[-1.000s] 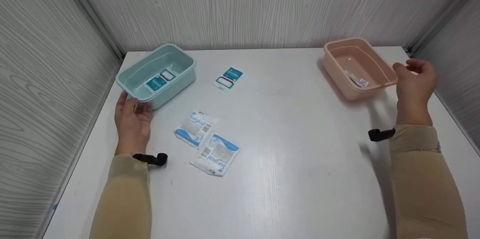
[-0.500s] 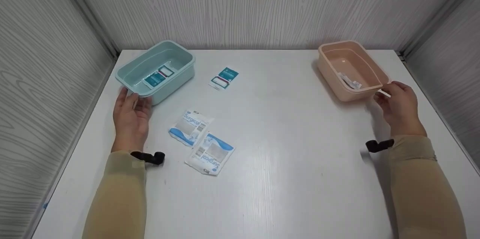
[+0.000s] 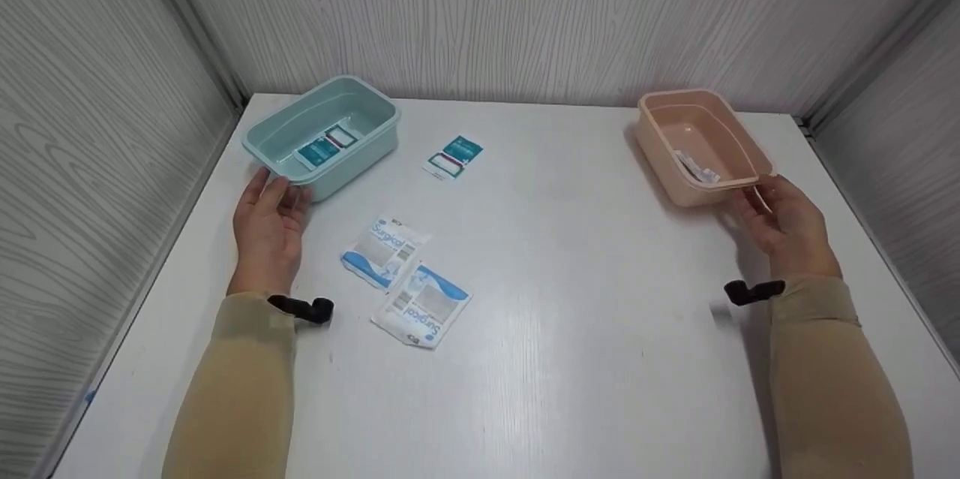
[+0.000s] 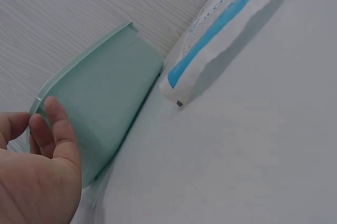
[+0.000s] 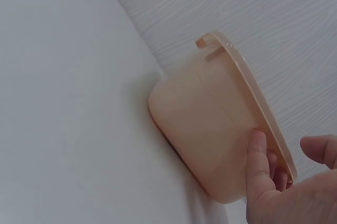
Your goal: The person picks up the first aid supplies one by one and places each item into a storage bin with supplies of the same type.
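My left hand [image 3: 268,239] holds the near corner of a light teal plastic basin [image 3: 358,166], thumb at its rim and fingers against the outer wall [image 4: 105,92]. Inside that basin lies a teal-and-white packet [image 3: 319,151]. On the right, my right hand [image 3: 796,235] is at the near right corner of a peach plastic basin [image 3: 664,173]. Its fingers [image 5: 257,161] lie under the rim against the outside, and the thumb is on the rim's other side. A small white packet [image 3: 699,168] rests in the peach basin, its print too small to read.
Two white-and-blue packets marked "Surgical", an upper one [image 3: 384,250] and a lower one [image 3: 424,306], lie on the white table [image 3: 570,314]. Another teal-and-white packet [image 3: 454,157] lies right of the teal basin. Wood-grain panels [image 3: 487,21] enclose the back and sides.
My right hand has come down and left to the peach basin's near corner, fingers now beneath its rim. My left hand has stayed at the teal basin. The view has shifted slightly.
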### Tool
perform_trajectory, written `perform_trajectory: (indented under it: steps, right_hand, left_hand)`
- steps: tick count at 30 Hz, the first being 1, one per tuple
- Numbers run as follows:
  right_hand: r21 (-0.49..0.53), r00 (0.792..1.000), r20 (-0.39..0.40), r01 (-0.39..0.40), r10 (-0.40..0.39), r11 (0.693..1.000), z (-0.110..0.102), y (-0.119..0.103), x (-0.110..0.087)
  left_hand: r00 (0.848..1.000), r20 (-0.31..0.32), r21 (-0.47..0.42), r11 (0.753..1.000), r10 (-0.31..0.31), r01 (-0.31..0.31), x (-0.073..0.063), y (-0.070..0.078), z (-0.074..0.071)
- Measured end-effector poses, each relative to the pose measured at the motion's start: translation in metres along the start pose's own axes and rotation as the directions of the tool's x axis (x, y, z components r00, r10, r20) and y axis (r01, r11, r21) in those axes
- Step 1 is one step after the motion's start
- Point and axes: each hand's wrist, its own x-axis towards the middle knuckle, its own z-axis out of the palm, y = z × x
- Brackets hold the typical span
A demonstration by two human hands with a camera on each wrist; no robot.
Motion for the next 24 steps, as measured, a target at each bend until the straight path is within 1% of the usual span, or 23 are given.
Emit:
perform_trajectory:
  steps: [3,6,9,13,16,18,21,23,24]
  right_hand:
    - [-0.014,1.0,0.007,-0.011,0.011,1.0,0.002,0.004,0.002]
    - [-0.007,1.0,0.017,-0.017,0.017,1.0,0.002,0.006,0.002]
    - [-0.033,1.0,0.025,-0.007,0.008,0.999,0.001,0.007,0.0]
    - [-0.077,0.998,0.059,0.019,-0.015,0.997,-0.003,0.008,-0.006]
    - [-0.072,0.996,0.09,0.018,-0.012,0.997,-0.008,0.007,-0.011]
    - [-0.075,0.997,0.083,0.017,-0.011,0.997,-0.011,0.006,-0.016]
    - [-0.087,0.998,0.062,0.026,-0.021,0.996,-0.019,0.005,-0.024]
    - [-0.111,0.999,0.032,0.037,-0.034,0.993,-0.023,0.004,-0.03]
    - [-0.133,0.999,0.021,0.047,-0.045,0.99,-0.026,0.004,-0.034]
  left_hand:
    - [1.0,-0.007,0.018,1.0,-0.001,0.001,0.0,-0.001,0.0]
    - [1.0,-0.007,0.022,1.0,-0.009,0.01,0.0,-0.001,0.0]
    - [1.0,-0.008,0.019,1.0,-0.016,0.016,0.001,-0.001,-0.001]
    - [1.0,-0.02,0.031,0.999,-0.008,0.009,0.003,-0.001,0.0]
    - [0.999,-0.038,0.047,0.999,-0.006,0.007,0.004,0.0,0.002]
    - [0.999,-0.052,0.059,0.998,-0.012,0.015,0.002,0.0,0.004]
    - [0.997,-0.07,0.092,0.995,-0.041,0.047,-0.005,0.002,0.005]
    - [0.995,-0.076,0.146,0.987,-0.061,0.071,-0.012,0.004,0.004]
    - [0.995,-0.073,0.195,0.977,-0.068,0.082,-0.016,0.005,0.003]
